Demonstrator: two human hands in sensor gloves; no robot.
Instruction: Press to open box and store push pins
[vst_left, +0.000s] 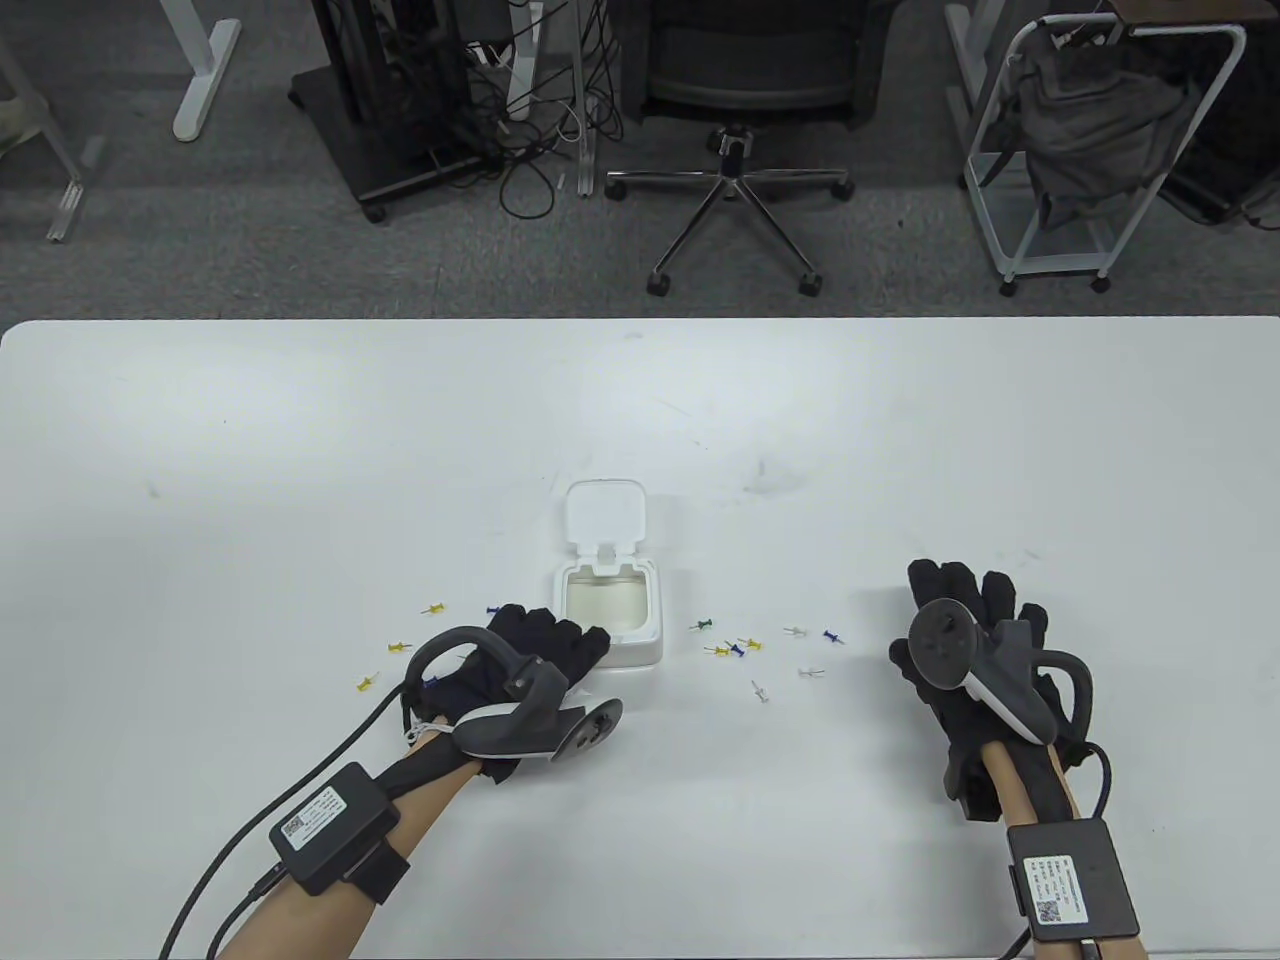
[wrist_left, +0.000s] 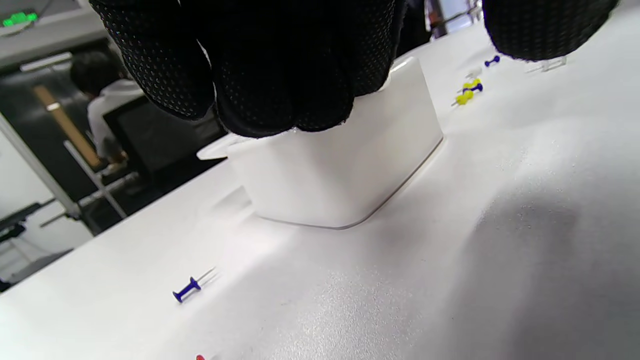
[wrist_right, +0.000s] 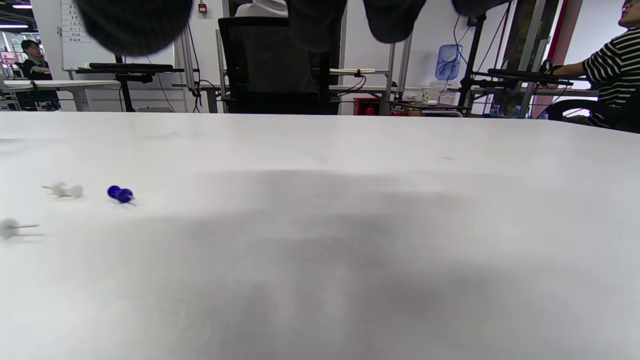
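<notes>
A small white box (vst_left: 610, 607) stands mid-table with its lid (vst_left: 604, 512) flipped open to the far side; the tray inside looks empty. My left hand (vst_left: 545, 640) rests its fingertips (wrist_left: 280, 100) on the box's near left edge, and the box also shows in the left wrist view (wrist_left: 345, 170). Several push pins lie right of the box, among them a green one (vst_left: 702, 625), a blue one (vst_left: 830, 635) and a white one (vst_left: 811, 671). More yellow pins (vst_left: 400, 647) lie to the left. My right hand (vst_left: 965, 640) lies flat and open on the table, right of the pins.
A blue pin (wrist_left: 187, 288) lies near my left hand. A blue pin (wrist_right: 120, 194) and pale pins (wrist_right: 62, 190) show left in the right wrist view. An office chair (vst_left: 740, 150) and a cart (vst_left: 1090, 140) stand beyond the table's far edge.
</notes>
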